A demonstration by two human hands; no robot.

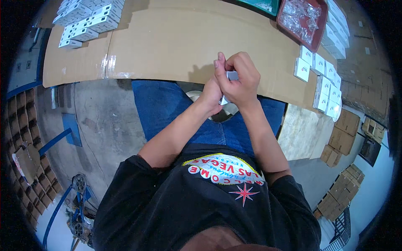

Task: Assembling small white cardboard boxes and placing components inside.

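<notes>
Both my hands meet over the table's front edge, around a small white box point(231, 75). My left hand point(212, 93) cups it from the left side, its fingers partly hidden behind the other hand. Wrapped over the box from the right is my right hand point(243, 79), with bent fingers and the thumb pressed in. Only slivers of the box show between the palms, so I cannot tell whether its flap is open or closed. Under my hands is the cardboard-covered table top point(167, 46).
Stacked white boxes point(90, 21) stand at the far left. At the far right are a red tray point(298, 39) of clear plastic pieces and a green tray point(259, 5). Small white boxes point(324, 90) lie in rows along the right edge. Brown cartons point(341, 136) sit on the floor at right.
</notes>
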